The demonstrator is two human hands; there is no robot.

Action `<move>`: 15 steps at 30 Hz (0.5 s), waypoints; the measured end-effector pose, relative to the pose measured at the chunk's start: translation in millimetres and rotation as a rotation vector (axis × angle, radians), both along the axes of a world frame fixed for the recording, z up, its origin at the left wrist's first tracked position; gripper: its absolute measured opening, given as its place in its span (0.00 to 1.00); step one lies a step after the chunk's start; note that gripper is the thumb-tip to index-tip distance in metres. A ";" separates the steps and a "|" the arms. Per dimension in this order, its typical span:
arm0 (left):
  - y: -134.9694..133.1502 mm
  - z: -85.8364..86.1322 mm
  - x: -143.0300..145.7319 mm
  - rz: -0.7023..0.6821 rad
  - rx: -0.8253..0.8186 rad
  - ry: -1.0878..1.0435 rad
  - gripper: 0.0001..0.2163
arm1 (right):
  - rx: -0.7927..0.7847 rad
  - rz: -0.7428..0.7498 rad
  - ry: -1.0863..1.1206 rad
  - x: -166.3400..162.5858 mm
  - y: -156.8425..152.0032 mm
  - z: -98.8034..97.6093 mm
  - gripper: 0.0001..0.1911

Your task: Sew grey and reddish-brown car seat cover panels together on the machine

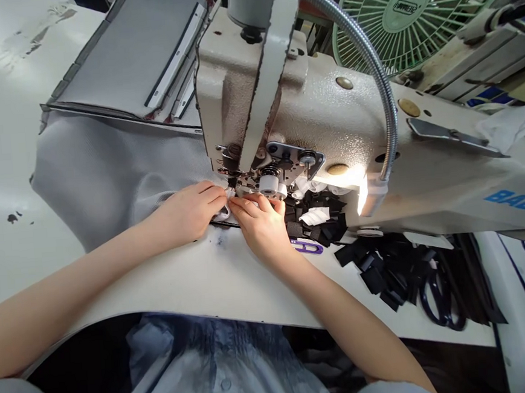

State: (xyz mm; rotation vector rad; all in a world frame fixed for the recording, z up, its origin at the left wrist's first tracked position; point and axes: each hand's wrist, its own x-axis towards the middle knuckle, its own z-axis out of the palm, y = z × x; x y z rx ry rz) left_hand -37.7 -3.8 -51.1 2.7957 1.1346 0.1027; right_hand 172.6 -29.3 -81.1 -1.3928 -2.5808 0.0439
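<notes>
My left hand lies on grey fabric at the needle of a cream sewing machine, fingertips pinched on a small white tab. My right hand meets it from the right, fingers closed on the same white piece just below the presser foot. The grey fabric spreads to the left and back over the table. How the tab sits under the needle is hidden by my fingers.
A pile of black and white labels lies right of my right hand, with a purple thread snip. More black pieces and black scissors lie further right. A gooseneck lamp shines down. A green fan stands behind.
</notes>
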 end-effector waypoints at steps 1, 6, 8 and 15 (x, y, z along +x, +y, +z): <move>-0.1 0.3 0.3 0.005 -0.002 -0.003 0.15 | 0.002 0.000 -0.006 -0.5 -0.3 0.5 0.18; -0.3 -3.5 -0.9 0.026 -0.005 -0.066 0.14 | -0.006 0.002 -0.023 -3.2 1.4 2.0 0.18; 1.4 -6.0 -2.1 0.022 -0.007 -0.077 0.14 | -0.011 0.008 -0.024 -4.1 3.2 2.3 0.18; 18.8 -4.9 -2.5 0.020 0.004 -0.063 0.13 | -0.066 -0.064 -0.041 -7.7 9.3 10.3 0.20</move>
